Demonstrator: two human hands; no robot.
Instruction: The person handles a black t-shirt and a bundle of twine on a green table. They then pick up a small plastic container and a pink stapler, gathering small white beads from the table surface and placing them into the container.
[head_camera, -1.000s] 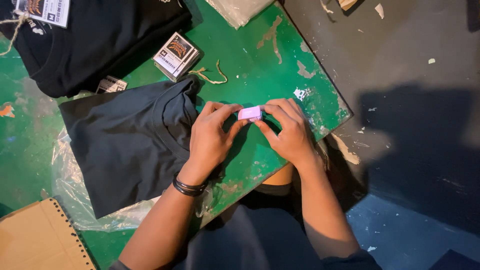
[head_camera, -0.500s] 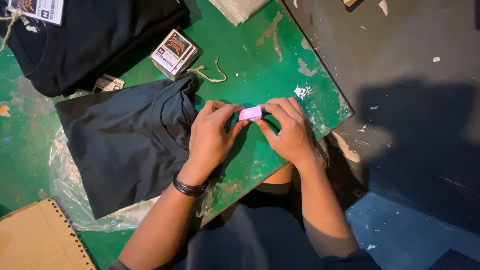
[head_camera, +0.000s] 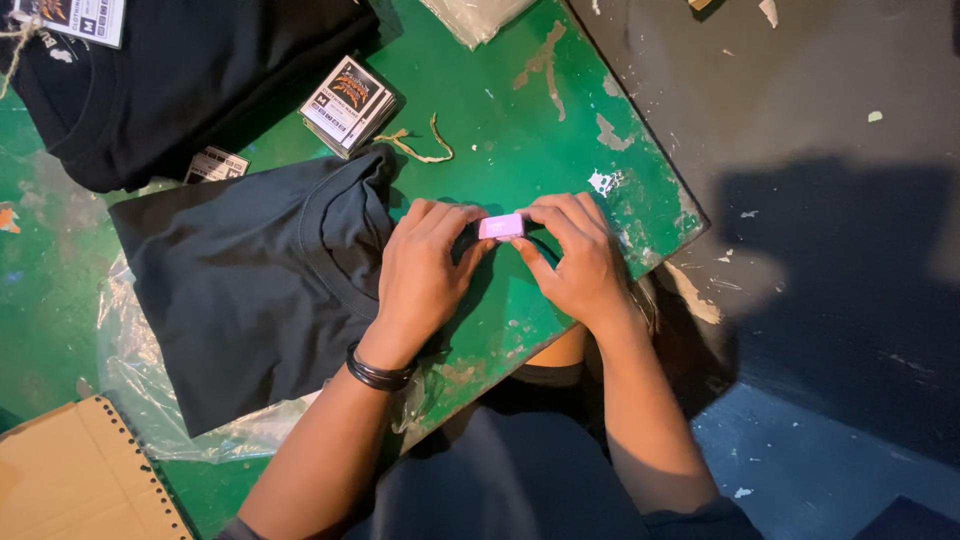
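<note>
One small pink tag (head_camera: 500, 226) is pinched between fingers (head_camera: 462, 222) of both hands, above the green worktop (head_camera: 520, 120), just beside a folded dark shirt (head_camera: 250, 290).

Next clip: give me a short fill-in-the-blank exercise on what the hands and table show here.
1. Both hands pinch a small ____ tag.
2. The left hand wears a black ____ at the wrist.
3. The folded shirt lies on a clear ____ bag.
4. The table is painted ____.

Missing words: pink; band; plastic; green
</note>
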